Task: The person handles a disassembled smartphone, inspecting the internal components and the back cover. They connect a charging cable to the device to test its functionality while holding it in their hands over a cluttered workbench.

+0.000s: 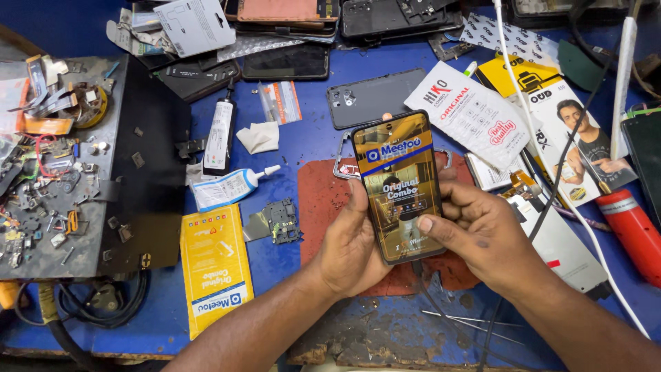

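Head view. A phone [399,187] is held upright above a worn red mat [318,207] near the front edge of the blue workbench [310,145]. Its face reflects the printed packaging around it. The left hand [348,248] cups the phone from behind and below, fingers curled around its left edge; the right hand [475,231] closes on the right edge, its thumb pressed flat on the lower glass. Gripped from both sides, the phone stays steady and tilted toward the camera. A dark cable [430,300] leaves its bottom end and runs toward the front edge.

Left of the mat lie a small circuit board [281,222], a white glue tube [231,187] with its nozzle pointing right, and a black-and-white tube [220,134] lying lengthwise. A flat yellow packet [215,265] with a blue band at its lower end sits near the front edge. A dark metal tray [148,172] at the left edge carries screws and scrap parts.

Toward the back edge lie a grey phone back cover [375,96] and a black phone [286,62]. Right of these lie a white sleeve [475,114] with red lettering and a white and yellow box [575,131] bearing a printed figure. A red cylinder [633,227] lies at the right edge.
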